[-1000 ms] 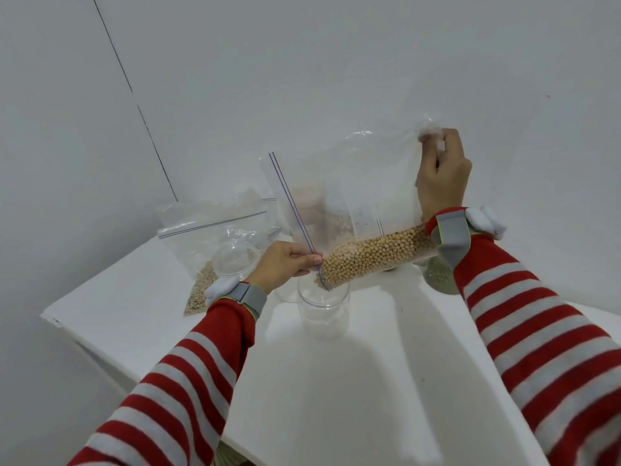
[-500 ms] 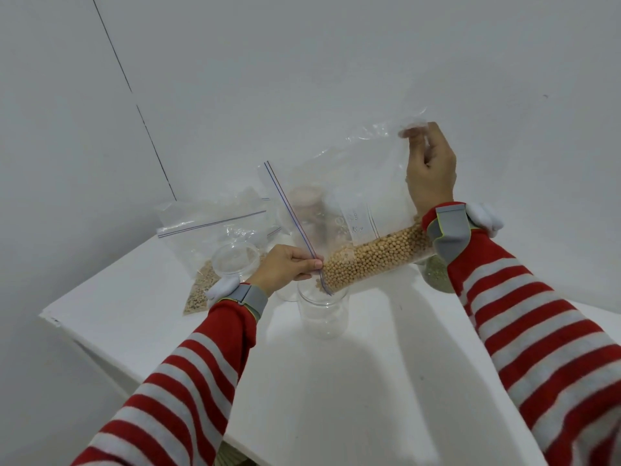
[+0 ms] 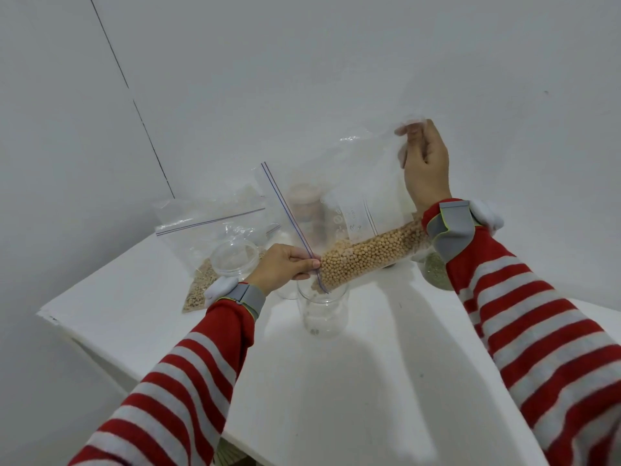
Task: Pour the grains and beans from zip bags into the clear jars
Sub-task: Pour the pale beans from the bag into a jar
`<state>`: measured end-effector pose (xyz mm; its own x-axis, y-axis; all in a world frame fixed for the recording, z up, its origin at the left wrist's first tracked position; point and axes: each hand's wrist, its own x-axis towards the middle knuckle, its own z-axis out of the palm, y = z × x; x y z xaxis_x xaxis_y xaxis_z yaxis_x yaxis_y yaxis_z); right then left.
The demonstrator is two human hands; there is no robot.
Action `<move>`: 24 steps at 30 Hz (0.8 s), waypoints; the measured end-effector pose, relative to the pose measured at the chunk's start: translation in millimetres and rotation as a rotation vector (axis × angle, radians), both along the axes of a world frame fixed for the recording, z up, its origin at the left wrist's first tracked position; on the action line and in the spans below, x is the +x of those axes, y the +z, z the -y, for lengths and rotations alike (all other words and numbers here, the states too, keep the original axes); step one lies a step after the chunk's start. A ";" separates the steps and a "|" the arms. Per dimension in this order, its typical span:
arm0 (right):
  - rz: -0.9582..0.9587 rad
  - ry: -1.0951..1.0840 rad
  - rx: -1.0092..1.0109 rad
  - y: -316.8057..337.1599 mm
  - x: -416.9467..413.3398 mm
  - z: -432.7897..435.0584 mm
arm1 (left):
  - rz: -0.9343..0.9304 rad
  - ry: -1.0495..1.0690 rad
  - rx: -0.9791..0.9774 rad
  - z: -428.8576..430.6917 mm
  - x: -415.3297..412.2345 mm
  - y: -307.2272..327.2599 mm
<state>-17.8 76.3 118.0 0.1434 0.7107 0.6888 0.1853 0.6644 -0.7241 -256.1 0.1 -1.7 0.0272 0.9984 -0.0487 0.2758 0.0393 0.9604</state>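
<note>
A clear zip bag of yellow beans hangs tilted above the table, its zip edge pointing down into a clear jar. My left hand pinches the zip edge right at the jar's mouth. My right hand grips the bag's bottom corner, raised high at the right. The beans lie in a band along the bag's lower side, reaching the opening. A few bits lie at the jar's bottom.
The white table ends at a corner on the left. Behind my left hand are another zip bag with grain, a round clear lid or jar and more jars. A container of greenish grain stands behind my right wrist.
My right hand has shifted a little left and up with the bag's corner, tilting the bag more steeply. The beans have slid closer to the zip opening over the jar.
</note>
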 end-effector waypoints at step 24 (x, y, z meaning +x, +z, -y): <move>-0.060 -0.145 0.134 8.2 -3.2 5.7 | -0.010 -0.016 0.035 -9.9 -0.2 8.0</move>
